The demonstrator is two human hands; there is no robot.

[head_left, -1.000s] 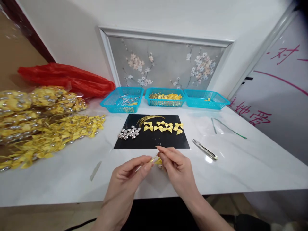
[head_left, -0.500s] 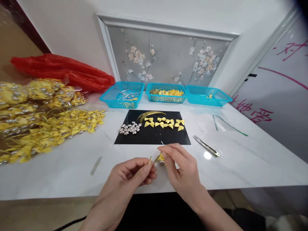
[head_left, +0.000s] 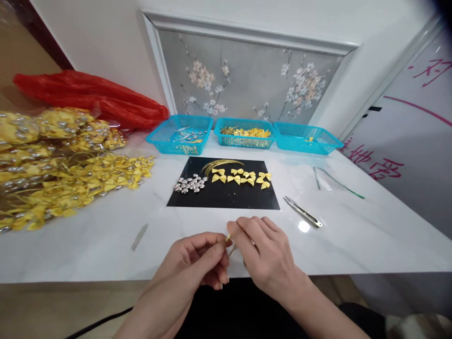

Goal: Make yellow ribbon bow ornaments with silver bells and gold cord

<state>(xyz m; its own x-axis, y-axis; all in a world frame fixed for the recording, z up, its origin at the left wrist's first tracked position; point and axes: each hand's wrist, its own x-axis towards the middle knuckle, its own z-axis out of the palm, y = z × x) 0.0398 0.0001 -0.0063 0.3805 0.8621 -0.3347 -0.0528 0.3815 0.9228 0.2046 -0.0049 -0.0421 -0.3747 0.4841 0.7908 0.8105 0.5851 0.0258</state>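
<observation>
Above the table's front edge, my left hand (head_left: 196, 259) pinches a thin gold cord (head_left: 228, 238) between thumb and forefinger. My right hand (head_left: 268, 256) is close beside it, its thumb and fingers closed on the same cord near the short end. A length of cord spans the small gap between the hands. Whatever else the right hand holds is hidden behind its fingers. Beyond the hands is a black mat (head_left: 212, 200) bearing silver beads (head_left: 190, 184), yellow ribbon bows (head_left: 242, 177) and a bundle of gold cords (head_left: 215, 165).
Thread snips (head_left: 302, 213) lie right of the mat. Three blue baskets (head_left: 243, 140) line the back, holding small parts. Finished yellow garlands (head_left: 88, 186) and a red bag (head_left: 92, 101) fill the left side. A grey strip (head_left: 140, 237) is near the left hand.
My right hand has moved in against my left fingertips, and its fingers have curled over the cord. The yellow piece with a silver bead below it is now out of sight.
</observation>
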